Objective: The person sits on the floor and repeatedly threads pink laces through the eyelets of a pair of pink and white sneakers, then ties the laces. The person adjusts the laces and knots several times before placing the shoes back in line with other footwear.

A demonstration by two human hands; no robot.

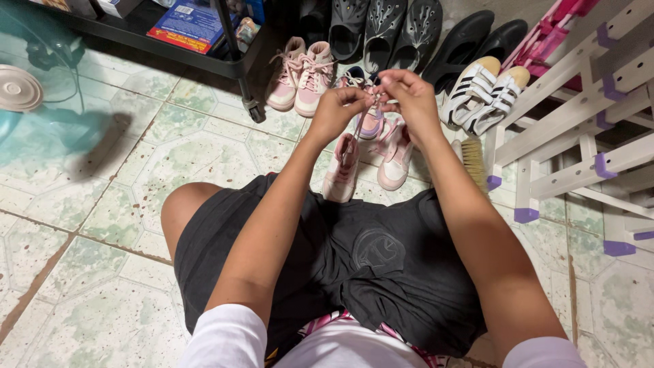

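At the far left a pale fan with its greenish stand sits on the tiled floor, beside a dark shelf on castors that carries boxes. Just right of the shelf's wheel stands a pair of pink high-top shoes.

The person sits on the floor in dark shorts, both arms stretched forward. The left hand and the right hand meet almost knuckle to knuckle, each with fingers pinched together on a thin shoelace. The lace hangs from the pinch down and slightly leftward to a pink shoe lying on the floor between the knees, toe toward the person, so its long axis runs away from the body and the shoe lies straight below the left hand, which is the nearer of the two. Whether the lace is being knotted or threaded is hard to make out, as the fingers hide it.

A second pink shoe lies just right of the first. Further right are a brush, white striped sneakers, black shoes and a white rack with purple feet.
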